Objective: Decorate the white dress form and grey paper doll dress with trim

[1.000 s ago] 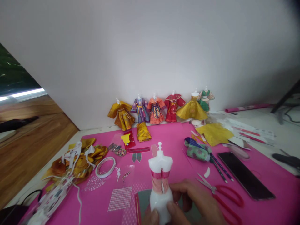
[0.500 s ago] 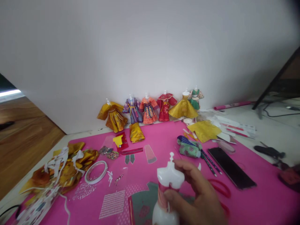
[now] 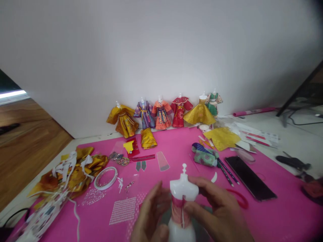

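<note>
Pinching pink-clad, glossy white doll torso (image 3: 183,190) | right hand (image 3: 222,211) | left hand (image 3: 147,215) newly alongside, fingers apart | both within reach

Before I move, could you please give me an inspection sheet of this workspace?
Surface: pink mat, scattered with items.
Job's things: white mannequin upright; pink-and-coral bodice shows a vertical gap.
Clutter: gold fabric pile, white tape roll, smartphone, pencils; red-handled scissors partly hidden.
Hands: right has its grip on the mannequin; left open beside it, contact unclear.
Cables: black cable lower left, another far right.
Surroundings: six dressed doll forms along a pale wall.
Spills: nothing seen.
</note>
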The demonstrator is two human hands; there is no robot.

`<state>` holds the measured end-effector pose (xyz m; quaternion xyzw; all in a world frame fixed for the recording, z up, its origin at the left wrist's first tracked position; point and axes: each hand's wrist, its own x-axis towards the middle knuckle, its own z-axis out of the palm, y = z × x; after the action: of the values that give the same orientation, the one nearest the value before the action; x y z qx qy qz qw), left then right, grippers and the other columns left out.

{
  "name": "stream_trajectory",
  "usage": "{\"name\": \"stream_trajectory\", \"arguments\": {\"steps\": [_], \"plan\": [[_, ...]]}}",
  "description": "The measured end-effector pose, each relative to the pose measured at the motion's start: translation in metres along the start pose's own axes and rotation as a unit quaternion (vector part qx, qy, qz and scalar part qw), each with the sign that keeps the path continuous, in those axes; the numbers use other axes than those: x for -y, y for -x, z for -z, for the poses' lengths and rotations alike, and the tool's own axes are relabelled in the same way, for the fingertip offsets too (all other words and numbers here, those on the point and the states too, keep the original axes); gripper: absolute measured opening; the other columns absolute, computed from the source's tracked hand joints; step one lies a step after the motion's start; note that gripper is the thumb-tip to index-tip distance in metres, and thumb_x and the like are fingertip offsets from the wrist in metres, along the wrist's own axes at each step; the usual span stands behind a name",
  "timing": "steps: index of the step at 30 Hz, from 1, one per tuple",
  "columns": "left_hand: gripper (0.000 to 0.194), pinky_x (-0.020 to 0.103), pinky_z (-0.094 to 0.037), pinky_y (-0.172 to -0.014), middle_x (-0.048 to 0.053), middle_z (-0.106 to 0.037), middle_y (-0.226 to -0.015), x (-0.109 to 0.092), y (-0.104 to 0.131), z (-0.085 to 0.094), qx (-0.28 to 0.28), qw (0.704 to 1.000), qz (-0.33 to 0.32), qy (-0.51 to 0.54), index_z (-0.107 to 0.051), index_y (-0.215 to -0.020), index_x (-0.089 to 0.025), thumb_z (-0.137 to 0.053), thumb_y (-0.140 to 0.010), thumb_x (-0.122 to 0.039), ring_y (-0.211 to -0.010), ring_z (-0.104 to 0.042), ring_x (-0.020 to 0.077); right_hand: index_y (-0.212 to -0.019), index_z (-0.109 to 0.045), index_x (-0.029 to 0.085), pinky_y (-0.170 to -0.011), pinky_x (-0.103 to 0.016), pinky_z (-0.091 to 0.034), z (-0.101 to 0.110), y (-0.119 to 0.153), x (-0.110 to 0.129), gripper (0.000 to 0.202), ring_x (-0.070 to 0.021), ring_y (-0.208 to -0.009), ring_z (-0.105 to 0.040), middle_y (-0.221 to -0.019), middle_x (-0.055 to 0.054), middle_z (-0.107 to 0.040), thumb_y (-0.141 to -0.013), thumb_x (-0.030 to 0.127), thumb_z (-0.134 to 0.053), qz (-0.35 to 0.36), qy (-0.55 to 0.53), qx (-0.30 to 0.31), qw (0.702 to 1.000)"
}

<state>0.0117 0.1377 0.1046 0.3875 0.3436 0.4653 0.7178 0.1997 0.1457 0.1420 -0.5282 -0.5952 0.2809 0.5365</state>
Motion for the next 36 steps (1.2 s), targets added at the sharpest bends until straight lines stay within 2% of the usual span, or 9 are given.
{"name": "stream_trajectory", "arguments": {"steps": [1, 3, 8, 15, 20, 24, 28, 32, 36], "plan": [[0.066, 0.035, -0.045, -0.101, -0.001, -0.063, -0.128, -0.004, -0.005, -0.001, -0.008, 0.995, -0.091, -0.029, -0.058, -0.125, -0.040, -0.085, -0.066, -0.030, -0.120, -0.054, 0.0262, -0.091, -0.077, 0.026, -0.064, -0.017, -0.059, -0.001, -0.001, 0.003, 0.032, -0.0186, -0.075, -0.075, -0.088, 0.000, -0.079, -0.061, 0.015, -0.075, 0.002, -0.010, -0.010, 1.000], [0.068, 0.032, -0.046, -0.100, -0.001, -0.059, -0.135, -0.014, -0.011, -0.007, -0.035, 0.983, -0.155, -0.095, -0.054, -0.130, -0.044, -0.082, -0.071, -0.025, -0.123, -0.053, 0.0242, -0.087, -0.077, 0.026, -0.060, -0.016, -0.058, -0.003, -0.002, 0.009, 0.031, -0.0182, -0.071, -0.075, -0.084, 0.000, -0.079, -0.059, 0.014, -0.075, 0.009, -0.030, -0.025, 0.999], [0.040, 0.019, -0.054, -0.084, -0.001, -0.071, -0.105, -0.031, -0.017, -0.026, -0.029, 0.967, -0.177, -0.181, -0.071, -0.110, -0.037, -0.075, -0.076, -0.016, -0.096, -0.068, 0.0151, -0.086, -0.078, 0.026, -0.061, -0.017, -0.059, -0.004, -0.004, 0.011, 0.029, -0.0187, -0.069, -0.075, -0.081, 0.001, -0.079, -0.058, 0.017, -0.079, 0.016, -0.022, -0.025, 0.999], [0.041, 0.014, -0.055, -0.076, -0.005, -0.072, -0.092, -0.032, -0.019, -0.023, -0.046, 0.953, -0.201, -0.223, -0.073, -0.103, -0.038, -0.073, -0.074, -0.008, -0.086, -0.069, 0.0109, -0.087, -0.077, 0.026, -0.057, -0.014, -0.058, -0.008, -0.002, 0.008, 0.024, -0.0165, -0.064, -0.074, -0.077, 0.002, -0.078, -0.064, 0.023, -0.080, 0.051, -0.030, -0.007, 0.998], [0.041, 0.013, -0.054, -0.072, -0.006, -0.070, -0.087, -0.034, -0.016, -0.023, -0.055, 0.937, -0.225, -0.263, -0.072, -0.102, -0.038, -0.072, -0.074, -0.008, -0.079, -0.067, 0.0087, -0.087, -0.078, 0.026, -0.054, -0.013, -0.057, -0.009, -0.004, 0.011, 0.020, -0.0151, -0.059, -0.073, -0.077, 0.001, -0.079, -0.068, 0.032, -0.081, 0.098, -0.009, -0.038, 0.994], [0.040, 0.012, -0.053, -0.071, -0.007, -0.068, -0.084, -0.030, -0.015, -0.023, -0.070, 0.928, -0.235, -0.280, -0.071, -0.101, -0.038, -0.071, -0.075, -0.007, -0.078, -0.065, 0.0082, -0.090, -0.077, 0.027, -0.056, -0.011, -0.057, -0.011, -0.004, 0.011, 0.023, -0.0131, -0.060, -0.072, -0.076, 0.003, -0.078, -0.067, 0.026, -0.082, 0.104, -0.035, -0.023, 0.994], [0.037, 0.013, -0.053, -0.071, -0.006, -0.066, -0.085, -0.029, -0.014, -0.022, -0.075, 0.935, -0.221, -0.269, -0.068, -0.100, -0.035, -0.068, -0.077, -0.007, -0.079, -0.065, 0.0086, -0.093, -0.076, 0.030, -0.060, -0.010, -0.055, -0.015, -0.002, 0.007, 0.038, -0.0117, -0.064, -0.072, -0.078, 0.006, -0.078, -0.061, 0.013, -0.081, 0.071, -0.069, -0.008, 0.995], [0.034, 0.016, -0.053, -0.077, -0.004, -0.067, -0.094, -0.025, -0.014, -0.015, -0.054, 0.951, -0.203, -0.226, -0.066, -0.105, -0.035, -0.070, -0.080, -0.013, -0.088, -0.065, 0.0114, -0.095, -0.076, 0.035, -0.067, -0.014, -0.056, -0.019, 0.001, 0.002, 0.045, -0.0145, -0.076, -0.073, -0.086, 0.005, -0.078, -0.058, 0.010, -0.080, -0.003, -0.090, 0.007, 0.996], [0.057, 0.032, -0.054, -0.086, 0.006, -0.069, -0.116, -0.001, -0.018, 0.000, 0.002, 0.982, -0.162, -0.095, -0.058, -0.127, -0.034, -0.078, -0.074, -0.031, -0.101, -0.066, 0.0241, -0.093, -0.076, 0.033, -0.066, -0.017, -0.057, -0.013, -0.001, -0.005, 0.036, -0.0160, -0.074, -0.073, -0.085, 0.002, -0.078, -0.062, 0.015, -0.081, -0.083, -0.176, -0.002, 0.981]]}}
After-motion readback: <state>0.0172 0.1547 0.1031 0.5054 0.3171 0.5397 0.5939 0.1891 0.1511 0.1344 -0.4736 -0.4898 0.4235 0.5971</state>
